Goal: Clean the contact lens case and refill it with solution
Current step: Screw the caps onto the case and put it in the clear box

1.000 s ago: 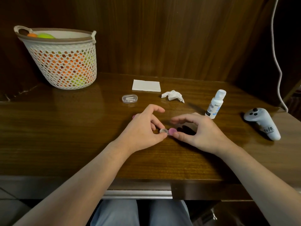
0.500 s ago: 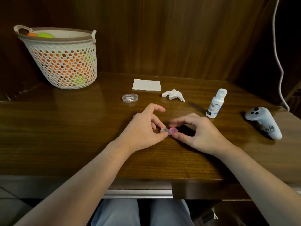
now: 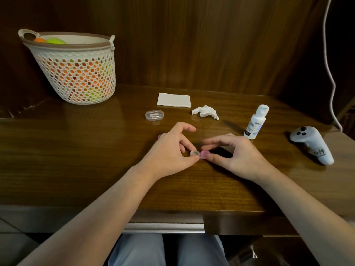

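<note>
A: Looking at the middle of the counter [image 3: 96,160], what are the hands doing?

B: Both are resting low on the wood and meeting over the contact lens case [image 3: 198,154]. The left hand [image 3: 169,152] is pinching the case's left well between thumb and curled fingers, while its index finger is arching up clear of it. That well is showing as a small pale ring, uncapped.

A: And the other side?

B: The right hand [image 3: 238,156] is gripping the pink cap [image 3: 204,154] on the right well with thumb and fingertips. The cap is sitting round and flat, just beside the open ring. I cannot tell whether it is seated or loose.

A: Anything pink elsewhere?

B: A sliver of pink is peeking out behind the left hand's knuckles; too little is showing to say what it is.

A: Where is the solution standing?

B: The white solution bottle [image 3: 256,121] is standing upright, cap on, near the right hand and behind it. A crumpled tissue [image 3: 205,112] is lying behind the hands, a folded white napkin [image 3: 173,100] beyond that, and a small clear plastic box [image 3: 154,115] to their left. A mesh basket [image 3: 76,73] holding orange and green things is sitting at the far left, and a grey controller [image 3: 311,143] is lying at the right edge.
</note>
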The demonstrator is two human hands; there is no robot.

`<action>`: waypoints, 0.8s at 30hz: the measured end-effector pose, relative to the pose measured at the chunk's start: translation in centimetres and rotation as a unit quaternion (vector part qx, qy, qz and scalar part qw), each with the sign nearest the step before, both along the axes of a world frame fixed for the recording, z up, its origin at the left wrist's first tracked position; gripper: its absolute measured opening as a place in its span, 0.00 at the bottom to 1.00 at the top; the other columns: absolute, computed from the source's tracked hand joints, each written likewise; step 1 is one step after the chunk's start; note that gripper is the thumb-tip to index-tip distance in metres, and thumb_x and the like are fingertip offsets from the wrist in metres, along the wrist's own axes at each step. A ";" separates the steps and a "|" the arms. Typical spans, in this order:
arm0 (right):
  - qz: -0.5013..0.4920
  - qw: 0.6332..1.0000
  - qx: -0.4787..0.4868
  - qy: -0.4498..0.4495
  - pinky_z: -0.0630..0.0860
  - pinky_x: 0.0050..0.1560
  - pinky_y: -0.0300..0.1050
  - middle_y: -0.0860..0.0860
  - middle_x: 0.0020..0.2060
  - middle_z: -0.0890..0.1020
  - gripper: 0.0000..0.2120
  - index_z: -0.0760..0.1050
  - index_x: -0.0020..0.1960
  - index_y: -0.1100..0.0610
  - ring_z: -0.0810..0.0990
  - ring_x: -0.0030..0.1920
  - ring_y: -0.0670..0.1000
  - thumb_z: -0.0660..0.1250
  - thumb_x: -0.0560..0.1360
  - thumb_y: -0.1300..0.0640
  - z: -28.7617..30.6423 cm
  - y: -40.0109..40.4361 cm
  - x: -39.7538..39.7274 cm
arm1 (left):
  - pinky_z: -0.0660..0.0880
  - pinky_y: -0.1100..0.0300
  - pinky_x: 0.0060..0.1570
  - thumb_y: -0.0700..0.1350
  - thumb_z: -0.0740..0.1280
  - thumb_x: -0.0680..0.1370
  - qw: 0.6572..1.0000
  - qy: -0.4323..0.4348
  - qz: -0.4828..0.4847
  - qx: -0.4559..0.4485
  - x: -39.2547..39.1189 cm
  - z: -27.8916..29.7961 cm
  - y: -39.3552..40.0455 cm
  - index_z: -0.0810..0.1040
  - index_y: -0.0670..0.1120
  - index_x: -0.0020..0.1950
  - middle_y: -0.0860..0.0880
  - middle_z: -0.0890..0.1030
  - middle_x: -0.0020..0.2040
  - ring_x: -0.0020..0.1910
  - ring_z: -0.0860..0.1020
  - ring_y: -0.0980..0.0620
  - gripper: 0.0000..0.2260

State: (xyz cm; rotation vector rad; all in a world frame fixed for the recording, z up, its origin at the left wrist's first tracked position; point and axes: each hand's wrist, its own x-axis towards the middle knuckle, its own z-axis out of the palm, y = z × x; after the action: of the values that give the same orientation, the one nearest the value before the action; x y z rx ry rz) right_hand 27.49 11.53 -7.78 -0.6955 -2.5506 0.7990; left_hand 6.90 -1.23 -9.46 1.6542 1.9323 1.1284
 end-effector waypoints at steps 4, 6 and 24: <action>0.000 1.000 0.001 0.000 0.70 0.59 0.38 0.27 0.49 0.86 0.17 0.80 0.62 0.35 0.76 0.61 0.31 0.77 0.75 0.40 -0.2 0.1 -0.2 | 0.76 0.66 0.52 0.52 0.81 0.73 1.000 0.002 0.003 0.000 0.1 0.0 0.0 0.69 0.61 0.73 0.66 0.85 0.48 0.51 0.81 0.67 0.34; -0.004 1.000 0.002 0.000 0.70 0.60 0.40 0.27 0.48 0.86 0.15 0.79 0.59 0.33 0.76 0.60 0.30 0.78 0.74 0.41 -0.2 0.1 -0.4 | 0.77 0.65 0.53 0.52 0.81 0.73 1.000 0.002 0.003 -0.001 0.1 0.0 0.0 0.69 0.61 0.74 0.65 0.86 0.48 0.51 0.81 0.67 0.34; -0.008 1.000 0.001 0.003 0.68 0.58 0.36 0.26 0.48 0.85 0.15 0.78 0.58 0.30 0.74 0.61 0.28 0.77 0.74 0.40 -0.3 0.2 -0.6 | 0.75 0.67 0.52 0.52 0.81 0.73 1.000 0.009 0.008 -0.002 0.2 0.1 -0.1 0.69 0.61 0.75 0.65 0.86 0.47 0.51 0.80 0.68 0.35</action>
State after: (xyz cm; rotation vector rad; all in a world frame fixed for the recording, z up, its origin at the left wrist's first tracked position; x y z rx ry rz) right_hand 26.88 11.68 -8.11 -0.7118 -2.5373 0.7926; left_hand 7.05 -1.32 -9.36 1.6544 1.9617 1.1190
